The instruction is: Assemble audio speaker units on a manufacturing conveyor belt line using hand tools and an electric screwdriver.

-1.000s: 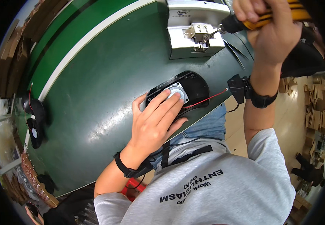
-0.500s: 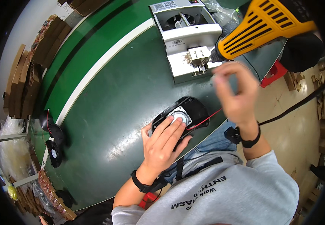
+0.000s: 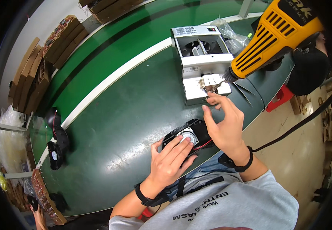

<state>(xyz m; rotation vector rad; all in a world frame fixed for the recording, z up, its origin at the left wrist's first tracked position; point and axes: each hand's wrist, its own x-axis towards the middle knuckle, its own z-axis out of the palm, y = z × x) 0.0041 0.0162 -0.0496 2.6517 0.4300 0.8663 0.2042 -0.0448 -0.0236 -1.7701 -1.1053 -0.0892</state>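
Note:
A black plastic speaker housing [image 3: 202,131] lies at the table's near edge, with a small round speaker [image 3: 189,135] and a red wire in it. My left hand [image 3: 168,161] holds the housing, two fingers pressed on the speaker's pale middle and the others round the sides. My right hand [image 3: 226,123] is raised beyond the housing, thumb and forefinger apart, fingertips by the front of a silver screw feeder [image 3: 200,69]. Nothing shows between those fingers. Over the feeder's front slants a yellow electric screwdriver [image 3: 258,46], its tip close to the feeder's outlet.
Several black speaker parts [image 3: 58,138] sit at the table's left. Cardboard trays [image 3: 60,40] line the far left side. A clear plastic bag [image 3: 229,36] lies behind the feeder. A red stool [image 3: 280,99] stands off the table's right edge. At lower left another person's hand [image 3: 39,216] shows.
My right hand has moved left to the front of the screw feeder. My left hand stays on the speaker. The whole view has shifted slightly.

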